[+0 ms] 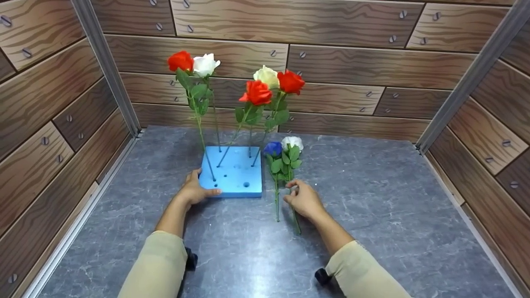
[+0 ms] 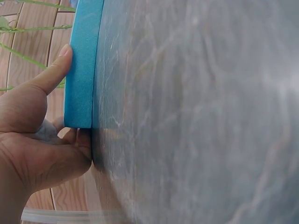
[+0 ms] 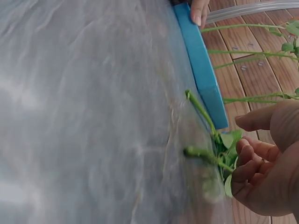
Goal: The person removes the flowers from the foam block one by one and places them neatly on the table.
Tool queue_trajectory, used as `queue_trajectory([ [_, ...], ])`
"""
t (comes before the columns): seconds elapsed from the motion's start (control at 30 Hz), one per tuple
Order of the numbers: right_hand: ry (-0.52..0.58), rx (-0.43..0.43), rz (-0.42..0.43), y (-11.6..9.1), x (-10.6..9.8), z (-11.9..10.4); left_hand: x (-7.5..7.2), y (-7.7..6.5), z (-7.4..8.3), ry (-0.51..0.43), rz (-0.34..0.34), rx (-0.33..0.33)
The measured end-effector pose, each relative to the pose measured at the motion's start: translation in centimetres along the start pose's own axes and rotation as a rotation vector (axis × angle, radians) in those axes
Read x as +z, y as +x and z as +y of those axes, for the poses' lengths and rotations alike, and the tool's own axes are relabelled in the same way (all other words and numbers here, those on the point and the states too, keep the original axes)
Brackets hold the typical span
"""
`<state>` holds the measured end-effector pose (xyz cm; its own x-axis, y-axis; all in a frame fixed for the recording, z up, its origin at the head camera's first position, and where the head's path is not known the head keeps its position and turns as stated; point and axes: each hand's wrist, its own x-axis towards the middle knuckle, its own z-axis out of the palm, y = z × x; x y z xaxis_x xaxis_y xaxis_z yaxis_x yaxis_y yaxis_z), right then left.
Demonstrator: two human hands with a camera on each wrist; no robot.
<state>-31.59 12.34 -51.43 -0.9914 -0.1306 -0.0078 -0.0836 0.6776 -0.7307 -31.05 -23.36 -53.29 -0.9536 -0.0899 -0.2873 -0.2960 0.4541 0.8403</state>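
A square blue foam block [image 1: 238, 176] with holes in its top lies on the table. My left hand [image 1: 193, 190] holds its near left corner, thumb [image 2: 58, 70] on the front edge and fingers along the left side. Several artificial roses stand in the block: red [image 1: 180, 61] and white [image 1: 205, 65] ones at left, a pale yellow one [image 1: 266, 76] and two red ones [image 1: 257, 92] at right. Right of the block lie a blue rose [image 1: 273, 148] and a white rose [image 1: 292, 143]. My right hand [image 1: 305, 200] is at the white rose's stem [image 3: 201, 153], thumb apart from its bent fingers.
The grey marbled table [image 1: 372, 215] extends around the block and in front of it. Wood-patterned walls [image 1: 352, 66] enclose the back and both sides, with metal posts [image 1: 108, 66] at the corners. Dark wrist devices [image 1: 191, 259] sit at both sleeves.
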Motion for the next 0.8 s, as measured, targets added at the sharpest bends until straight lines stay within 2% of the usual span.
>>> queue_trajectory([
  [0.23, 0.213, -0.126, 0.042, 0.5, 1.6, -1.3, 0.0, 0.0, 0.0, -0.004, 0.004, 0.01],
  [0.47, 0.336, -0.193, 0.06, 1.1, 2.8, -2.8, 0.1, 0.1, -0.2, -0.002, 0.01, 0.011],
  [0.57, 0.411, -0.199, 0.072, 1.7, 3.4, -3.3, 0.2, 0.1, -0.2, -0.003, 0.013, 0.012],
  [0.8, 0.577, -0.142, 0.109, 3.3, 4.7, -3.1, 0.2, 0.1, -0.1, -0.006, 0.013, 0.005],
])
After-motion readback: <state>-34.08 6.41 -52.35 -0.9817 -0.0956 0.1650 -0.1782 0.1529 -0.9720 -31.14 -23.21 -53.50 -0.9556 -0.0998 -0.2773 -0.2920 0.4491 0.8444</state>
